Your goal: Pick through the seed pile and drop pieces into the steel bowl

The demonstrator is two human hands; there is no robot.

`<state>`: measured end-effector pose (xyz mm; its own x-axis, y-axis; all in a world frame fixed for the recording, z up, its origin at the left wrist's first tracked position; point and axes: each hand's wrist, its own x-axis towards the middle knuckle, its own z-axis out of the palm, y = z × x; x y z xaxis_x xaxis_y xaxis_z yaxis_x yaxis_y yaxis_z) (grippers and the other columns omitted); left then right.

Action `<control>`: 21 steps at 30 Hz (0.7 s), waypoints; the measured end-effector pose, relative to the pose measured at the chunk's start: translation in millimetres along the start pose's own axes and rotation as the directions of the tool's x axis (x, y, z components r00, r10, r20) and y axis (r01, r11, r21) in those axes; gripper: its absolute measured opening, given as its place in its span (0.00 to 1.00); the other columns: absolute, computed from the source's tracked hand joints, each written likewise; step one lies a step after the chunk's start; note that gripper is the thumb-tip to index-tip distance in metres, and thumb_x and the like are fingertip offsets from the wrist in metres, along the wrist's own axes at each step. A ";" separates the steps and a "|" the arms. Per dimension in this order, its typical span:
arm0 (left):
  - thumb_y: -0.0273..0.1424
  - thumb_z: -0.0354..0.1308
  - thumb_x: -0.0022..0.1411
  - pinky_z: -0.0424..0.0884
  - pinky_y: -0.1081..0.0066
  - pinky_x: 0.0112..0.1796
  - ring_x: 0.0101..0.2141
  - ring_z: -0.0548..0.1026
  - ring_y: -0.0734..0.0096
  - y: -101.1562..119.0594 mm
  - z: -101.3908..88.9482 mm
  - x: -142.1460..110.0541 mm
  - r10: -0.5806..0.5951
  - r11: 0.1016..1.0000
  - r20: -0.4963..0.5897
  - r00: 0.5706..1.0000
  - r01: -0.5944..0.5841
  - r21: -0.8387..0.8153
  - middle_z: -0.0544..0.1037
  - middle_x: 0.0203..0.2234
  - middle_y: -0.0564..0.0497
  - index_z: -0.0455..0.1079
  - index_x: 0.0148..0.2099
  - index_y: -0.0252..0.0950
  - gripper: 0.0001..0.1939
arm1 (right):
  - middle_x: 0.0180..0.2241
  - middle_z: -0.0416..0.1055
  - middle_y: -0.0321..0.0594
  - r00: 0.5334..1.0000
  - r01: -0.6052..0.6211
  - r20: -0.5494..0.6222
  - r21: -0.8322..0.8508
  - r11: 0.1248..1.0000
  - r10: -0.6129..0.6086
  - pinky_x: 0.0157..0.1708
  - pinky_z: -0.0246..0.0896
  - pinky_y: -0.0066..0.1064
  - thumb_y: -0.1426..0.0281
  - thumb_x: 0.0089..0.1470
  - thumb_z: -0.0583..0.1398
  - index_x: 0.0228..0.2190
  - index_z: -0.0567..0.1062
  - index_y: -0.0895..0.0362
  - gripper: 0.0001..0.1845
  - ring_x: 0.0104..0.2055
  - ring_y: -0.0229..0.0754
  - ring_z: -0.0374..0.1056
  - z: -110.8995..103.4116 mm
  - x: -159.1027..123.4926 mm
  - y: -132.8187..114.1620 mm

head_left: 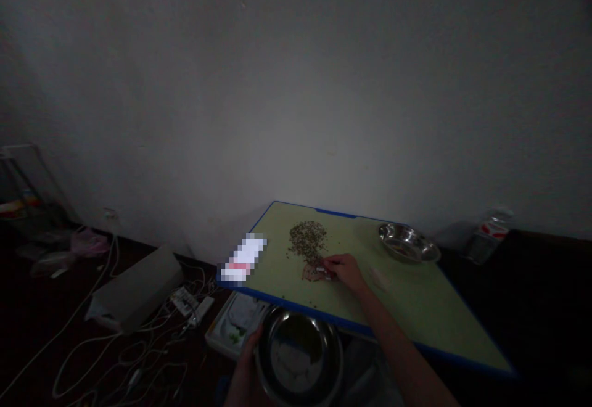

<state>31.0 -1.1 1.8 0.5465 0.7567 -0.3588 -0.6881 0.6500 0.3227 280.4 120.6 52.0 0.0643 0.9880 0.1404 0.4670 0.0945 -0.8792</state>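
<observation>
Head view, and from my distant seat the grey wall (296,98) takes up most of what I get; below it stands the pale green table (435,314) with its blue rim. Just off its near edge, the near steel bowl (296,364) is gripped at its left side by the left hand (250,348). I'd worry about that one-sided grip: a slackening wrist could tip the bowl, or knock it against the table's rim. The far steel bowl (428,254) sits at the table's right side, close enough to the edge that a careless sweep of the right forearm might push it off. A bright pixelated rectangle (243,260) lies along the left edge. The right hand (342,270) rests low over the table's middle, fingertips drawn together; I can't tell whether they pinch anything. Just beyond them is the pile of small dark grains (306,237), loosely heaped, so a quick drag could scatter it. Right by the fingertips is a reddish-brown patch (311,273), too dim for me to identify. A few stray specks (312,306) lie near the front edge, where any brush could send them to the floor.
</observation>
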 end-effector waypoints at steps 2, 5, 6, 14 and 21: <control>0.45 0.53 0.57 0.54 0.56 0.57 0.52 0.71 0.51 -0.1 0.8 0.5 -0.018 1.000 0.038 0.999 0.019 -0.023 0.83 0.37 0.42 0.76 0.43 0.32 0.23 | 0.13 0.67 0.36 1.000 0.002 0.012 -0.009 1.000 -0.002 0.21 0.51 0.27 0.60 0.41 0.58 0.19 0.80 0.60 0.17 0.17 0.36 0.58 -0.3 -0.5 -1.6; 0.46 0.52 0.57 0.54 0.55 0.57 0.53 0.70 0.50 0.0 0.1 0.7 -0.021 0.998 0.061 0.998 0.024 -0.055 0.83 0.37 0.42 0.76 0.43 0.32 0.24 | 0.12 0.66 0.36 1.000 0.018 0.018 -0.024 1.000 -0.017 0.20 0.50 0.27 0.60 0.41 0.58 0.19 0.80 0.59 0.16 0.17 0.36 0.58 -0.9 -0.9 -2.3; 0.46 0.52 0.57 0.54 0.54 0.57 0.53 0.70 0.50 -0.1 -1.0 0.8 -0.023 0.998 0.058 0.998 0.027 -0.054 0.83 0.37 0.43 0.76 0.43 0.33 0.24 | 0.12 0.66 0.36 1.000 0.025 0.012 -0.035 0.999 -0.024 0.20 0.50 0.26 0.61 0.42 0.58 0.19 0.80 0.59 0.17 0.17 0.36 0.58 -1.1 -0.9 -2.0; 0.43 0.53 0.57 0.56 0.54 0.57 0.53 0.70 0.49 1.2 1.7 -0.3 -0.060 0.997 0.015 0.998 0.061 -0.055 0.83 0.37 0.40 0.76 0.43 0.30 0.23 | 0.14 0.68 0.37 1.000 0.018 0.006 -0.042 0.999 -0.018 0.21 0.52 0.27 0.60 0.41 0.58 0.19 0.80 0.59 0.17 0.19 0.37 0.60 -0.7 0.4 1.3; 0.43 0.53 0.56 0.57 0.55 0.56 0.52 0.71 0.50 -1.3 2.7 -0.2 0.008 0.997 0.003 1.000 -0.008 -0.081 0.83 0.36 0.43 0.76 0.42 0.32 0.21 | 0.14 0.69 0.37 1.000 0.004 -0.020 -0.066 0.998 -0.006 0.21 0.52 0.27 0.61 0.41 0.58 0.20 0.80 0.59 0.16 0.19 0.38 0.62 -2.2 -0.5 -0.9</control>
<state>33.1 -1.9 3.8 0.5424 0.7620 -0.3537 -0.7285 0.6363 0.2537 281.9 119.8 53.7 0.0796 0.9848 0.1546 0.5246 0.0905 -0.8465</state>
